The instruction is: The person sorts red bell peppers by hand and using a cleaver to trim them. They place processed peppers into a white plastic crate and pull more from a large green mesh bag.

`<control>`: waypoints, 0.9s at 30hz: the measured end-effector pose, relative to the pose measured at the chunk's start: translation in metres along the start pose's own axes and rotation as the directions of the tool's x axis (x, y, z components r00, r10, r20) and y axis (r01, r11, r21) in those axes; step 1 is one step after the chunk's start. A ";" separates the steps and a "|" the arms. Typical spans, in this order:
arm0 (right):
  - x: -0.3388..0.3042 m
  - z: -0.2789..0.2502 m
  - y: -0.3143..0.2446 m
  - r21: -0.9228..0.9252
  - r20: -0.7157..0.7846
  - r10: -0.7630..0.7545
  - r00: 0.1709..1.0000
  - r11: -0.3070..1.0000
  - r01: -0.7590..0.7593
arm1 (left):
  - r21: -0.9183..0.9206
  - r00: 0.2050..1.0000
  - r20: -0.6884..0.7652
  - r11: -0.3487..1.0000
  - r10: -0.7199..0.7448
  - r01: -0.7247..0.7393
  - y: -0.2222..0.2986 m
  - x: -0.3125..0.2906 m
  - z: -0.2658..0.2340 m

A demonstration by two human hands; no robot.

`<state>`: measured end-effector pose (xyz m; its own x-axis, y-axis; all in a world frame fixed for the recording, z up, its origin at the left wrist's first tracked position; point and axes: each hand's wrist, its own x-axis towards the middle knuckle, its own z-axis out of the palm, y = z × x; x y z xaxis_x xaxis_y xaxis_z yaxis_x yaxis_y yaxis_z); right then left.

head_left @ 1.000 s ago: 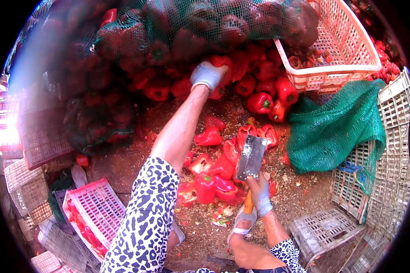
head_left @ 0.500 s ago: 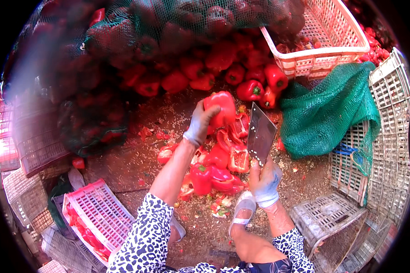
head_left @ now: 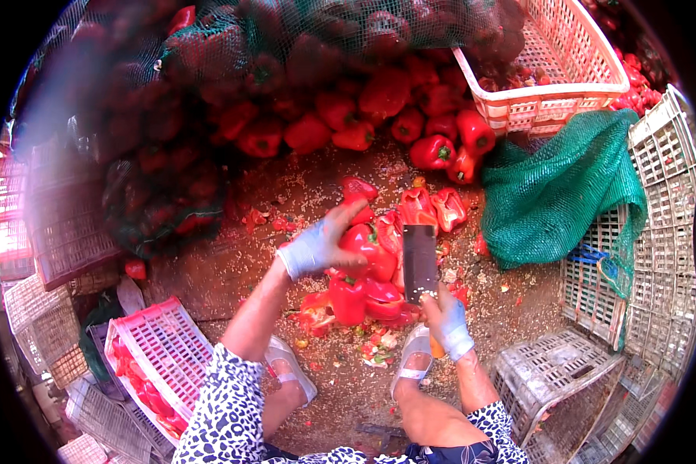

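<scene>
My left hand (head_left: 321,243), in a pale glove, is open with thumb and fingers apart at the left side of a whole-looking red bell pepper (head_left: 373,254). I cannot tell whether the fingertips touch it. My right hand (head_left: 445,319), also gloved, is closed around the handle of a broad-bladed cleaver (head_left: 420,263). The dark blade points away from me, just right of that pepper. Cut pepper pieces (head_left: 449,209) lie beyond the blade, their pale insides showing. More red peppers (head_left: 348,300) and pieces are heaped on the floor nearer my feet.
Whole red peppers (head_left: 433,152) are piled at the back beneath green netting (head_left: 340,27). An orange-white crate (head_left: 549,97) stands back right, above a crumpled green mesh sack (head_left: 564,185). A pink-white crate (head_left: 162,356) with red pieces is tilted at left. Seeds are scattered over the brown floor (head_left: 263,193).
My left hand has released the raised bell pepper and moved left and down with fingers apart. The cleaver has shifted slightly left and down, its blade turned. Cut pieces now lie farther apart.
</scene>
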<state>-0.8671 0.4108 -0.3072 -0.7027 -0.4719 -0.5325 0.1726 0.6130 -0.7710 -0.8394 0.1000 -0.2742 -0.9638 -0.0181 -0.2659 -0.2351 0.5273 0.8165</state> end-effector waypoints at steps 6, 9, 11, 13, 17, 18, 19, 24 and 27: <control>0.015 0.000 -0.002 0.325 -0.032 0.053 0.998 0.945 -0.040 | 0.466 0.876 -0.461 0.879 0.144 0.101 0.006 0.122 -0.049; 0.020 -0.003 -0.015 0.315 0.019 0.076 0.997 0.946 -0.079 | 0.599 0.878 -0.478 0.724 -0.019 0.342 0.035 0.199 -0.055; 0.025 -0.004 -0.009 0.314 0.044 0.110 0.993 0.942 -0.118 | 0.687 0.902 -0.428 0.626 -0.062 0.369 0.037 0.242 -0.040; 0.029 -0.006 -0.011 0.150 0.018 0.059 0.998 0.987 -0.061 | 0.709 0.887 -0.462 0.605 0.009 0.362 0.030 0.264 -0.029; 0.035 -0.006 -0.009 0.007 0.049 0.026 0.998 1.000 -0.026 | 0.799 0.897 -0.405 0.546 0.180 0.251 -0.017 0.288 -0.022; 0.036 -0.009 -0.009 -0.051 0.046 0.032 0.998 0.998 -0.030 | 0.824 0.926 -0.343 0.524 0.159 0.215 -0.024 0.292 -0.029; 0.036 -0.011 -0.008 -0.107 0.044 0.038 0.998 0.994 -0.033 | 0.820 0.911 -0.364 0.532 0.196 0.213 -0.029 0.293 -0.029; 0.035 -0.012 0.017 -0.094 -0.023 0.070 0.997 0.993 -0.072 | 0.815 0.836 -0.468 0.506 0.288 0.283 -0.040 0.290 -0.029; 0.030 -0.017 0.023 -0.095 -0.042 0.066 0.997 0.993 -0.069 | 0.831 0.917 -0.389 0.464 0.093 0.306 -0.041 0.277 -0.046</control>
<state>-0.8959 0.4213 -0.3349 -0.7179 -0.4039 -0.5669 0.1547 0.7015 -0.6957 -1.1024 0.0338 -0.3577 -0.9539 -0.2984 0.0313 -0.2999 0.9453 -0.1284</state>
